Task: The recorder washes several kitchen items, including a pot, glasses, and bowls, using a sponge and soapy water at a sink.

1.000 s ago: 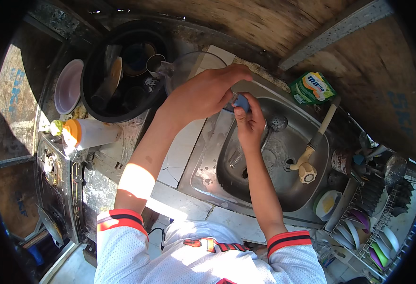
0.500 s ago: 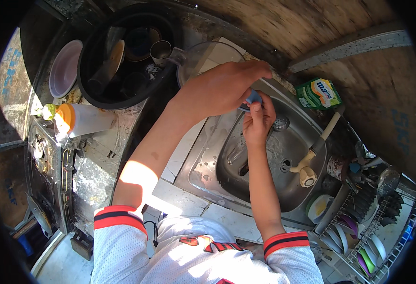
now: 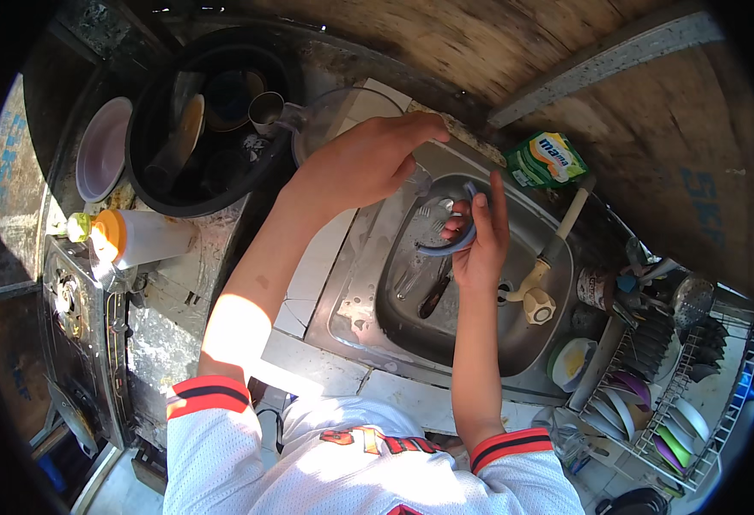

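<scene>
My right hand is over the sink basin, its fingers round a thin, curved blue-grey strip, perhaps the rim of a lid. One finger of that hand points up. My left hand hangs over the sink's left edge, fingers curled downward and partly hidden. Something clear shows at its fingertips; I cannot make out what it is. Behind this hand stands a clear round pitcher. Beneath my hands, a fork and a dark-handled utensil lie in the basin.
A cream faucet reaches over the sink, with a green packet behind it. To the right stands a dish rack with bowls. At left are a black basin of dishes, a pink bowl, a yellow-capped bottle and a stove.
My hands have moved apart: the right came lower with the blue-grey strip, which now shows more of its curve. The view has shifted a little, so the surroundings sit slightly further left.
</scene>
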`<move>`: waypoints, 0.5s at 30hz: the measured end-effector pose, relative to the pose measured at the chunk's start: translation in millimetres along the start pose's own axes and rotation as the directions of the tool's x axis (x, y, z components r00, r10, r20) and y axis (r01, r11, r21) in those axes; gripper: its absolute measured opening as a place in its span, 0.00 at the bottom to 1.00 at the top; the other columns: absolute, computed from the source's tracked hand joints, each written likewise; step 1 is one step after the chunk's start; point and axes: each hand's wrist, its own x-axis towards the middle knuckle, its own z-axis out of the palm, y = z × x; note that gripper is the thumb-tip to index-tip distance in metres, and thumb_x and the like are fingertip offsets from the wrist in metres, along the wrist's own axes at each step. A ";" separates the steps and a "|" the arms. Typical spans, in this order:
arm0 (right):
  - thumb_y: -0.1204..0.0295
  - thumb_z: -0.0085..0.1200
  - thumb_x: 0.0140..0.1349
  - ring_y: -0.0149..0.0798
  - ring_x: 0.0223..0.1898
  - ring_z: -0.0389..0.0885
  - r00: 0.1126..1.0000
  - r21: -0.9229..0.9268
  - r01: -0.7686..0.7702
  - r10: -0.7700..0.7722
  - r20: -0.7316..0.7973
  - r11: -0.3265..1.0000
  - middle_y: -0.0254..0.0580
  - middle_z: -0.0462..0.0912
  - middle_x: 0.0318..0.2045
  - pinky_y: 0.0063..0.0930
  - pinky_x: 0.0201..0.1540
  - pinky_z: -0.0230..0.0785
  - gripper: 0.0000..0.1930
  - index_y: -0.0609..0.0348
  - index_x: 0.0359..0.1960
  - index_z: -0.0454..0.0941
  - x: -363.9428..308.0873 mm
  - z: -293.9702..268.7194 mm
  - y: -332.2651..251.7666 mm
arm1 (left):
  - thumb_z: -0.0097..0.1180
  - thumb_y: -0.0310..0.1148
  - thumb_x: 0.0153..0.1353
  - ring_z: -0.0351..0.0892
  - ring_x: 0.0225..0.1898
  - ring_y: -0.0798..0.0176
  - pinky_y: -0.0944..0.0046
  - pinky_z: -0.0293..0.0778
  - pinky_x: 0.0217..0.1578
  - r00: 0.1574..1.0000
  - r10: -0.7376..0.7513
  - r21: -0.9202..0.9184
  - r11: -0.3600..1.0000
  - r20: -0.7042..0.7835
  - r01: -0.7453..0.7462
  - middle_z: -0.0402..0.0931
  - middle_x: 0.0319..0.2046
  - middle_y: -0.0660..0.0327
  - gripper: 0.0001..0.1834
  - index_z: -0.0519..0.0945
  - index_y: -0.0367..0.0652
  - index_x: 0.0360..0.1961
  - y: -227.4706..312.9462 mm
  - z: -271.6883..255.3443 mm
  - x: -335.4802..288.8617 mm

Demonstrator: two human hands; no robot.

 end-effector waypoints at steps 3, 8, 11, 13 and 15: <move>0.68 0.49 0.66 0.41 0.36 0.83 0.942 0.406 -0.315 0.333 0.026 0.858 0.48 0.80 0.36 0.32 0.40 0.82 0.17 0.66 0.52 0.70 -3.0 -6.6 -10.1 | 0.45 0.14 0.46 0.77 0.44 0.47 0.55 0.73 0.42 1.000 -0.002 0.009 1.000 -0.005 0.002 0.75 0.50 0.54 0.26 0.72 0.42 0.49 2.0 0.0 -2.8; 0.75 0.42 0.68 0.44 0.41 0.82 0.842 0.635 -0.453 0.534 0.075 0.626 0.52 0.79 0.36 0.34 0.48 0.80 0.14 0.68 0.53 0.68 0.0 -13.2 -15.8 | 0.44 0.15 0.46 0.79 0.41 0.51 0.61 0.74 0.39 0.995 -0.095 -0.025 0.995 0.039 0.096 0.78 0.47 0.55 0.26 0.74 0.41 0.49 13.4 -5.1 2.6; 0.77 0.40 0.68 0.47 0.44 0.81 0.834 0.816 -0.446 0.501 0.231 0.367 0.56 0.77 0.42 0.36 0.52 0.77 0.13 0.72 0.51 0.68 3.0 -18.6 -12.2 | 0.44 0.15 0.47 0.80 0.40 0.55 0.63 0.73 0.40 0.990 -0.122 -0.114 0.985 0.072 0.130 0.79 0.44 0.54 0.23 0.77 0.40 0.46 16.8 -8.1 5.6; 0.81 0.38 0.65 0.50 0.46 0.79 0.804 0.928 -0.346 0.553 0.216 0.141 0.58 0.75 0.46 0.39 0.53 0.76 0.14 0.76 0.49 0.68 4.6 -11.7 -13.8 | 0.43 0.16 0.49 0.81 0.40 0.59 0.64 0.73 0.41 0.992 -0.123 -0.235 0.964 0.008 0.121 0.81 0.41 0.54 0.20 0.80 0.38 0.43 23.1 -12.6 4.6; 0.82 0.36 0.63 0.51 0.47 0.78 0.805 0.945 -0.305 0.563 0.188 0.121 0.59 0.74 0.47 0.39 0.54 0.75 0.16 0.77 0.50 0.67 4.4 0.4 -18.3 | 0.44 0.16 0.50 0.81 0.40 0.60 0.64 0.72 0.42 0.991 -0.135 -0.225 0.965 0.000 0.131 0.81 0.40 0.54 0.19 0.80 0.38 0.42 25.9 -15.8 3.8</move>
